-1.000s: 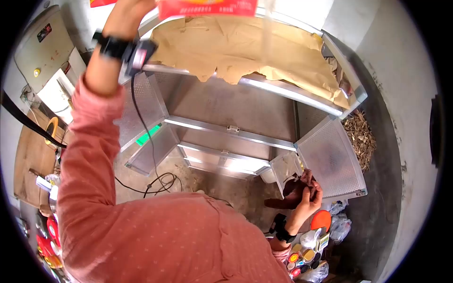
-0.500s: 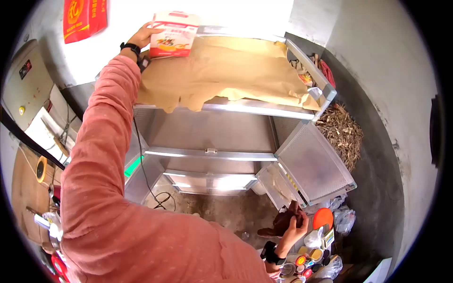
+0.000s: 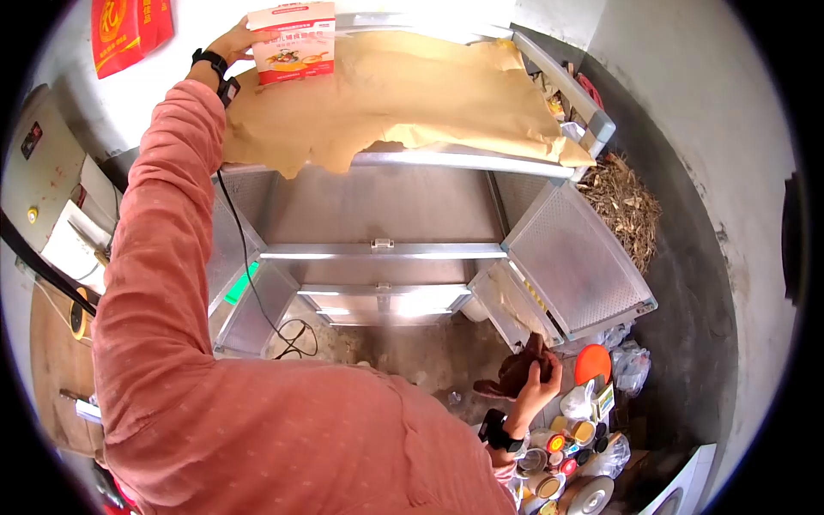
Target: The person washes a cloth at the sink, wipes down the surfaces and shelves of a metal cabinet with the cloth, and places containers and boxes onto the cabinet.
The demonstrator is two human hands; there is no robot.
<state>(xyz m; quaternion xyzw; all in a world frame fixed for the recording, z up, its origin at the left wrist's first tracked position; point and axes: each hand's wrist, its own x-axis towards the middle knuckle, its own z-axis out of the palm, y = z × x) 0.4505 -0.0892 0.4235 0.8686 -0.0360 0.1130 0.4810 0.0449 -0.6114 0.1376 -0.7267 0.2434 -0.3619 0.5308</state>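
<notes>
Box (image 3: 296,62); cloth (image 3: 515,375).
Box, likely light, stiff: edge pinched in left grip (image 3: 233,43). Cloth, likely soft: bunched in closed right grip (image 3: 538,390).

The top of the metal-framed cabinet (image 3: 463,160) carries a sheet of brown paper (image 3: 412,94), wrinkled, its ragged near edge hanging over the front rail at left. At the far left the left hand (image 3: 233,43) holds a red-and-white box (image 3: 296,51) upright; whether it rests on the paper is unclear. On the floor (image 3: 403,352), black cable (image 3: 245,249) lies looped at left.
</notes>
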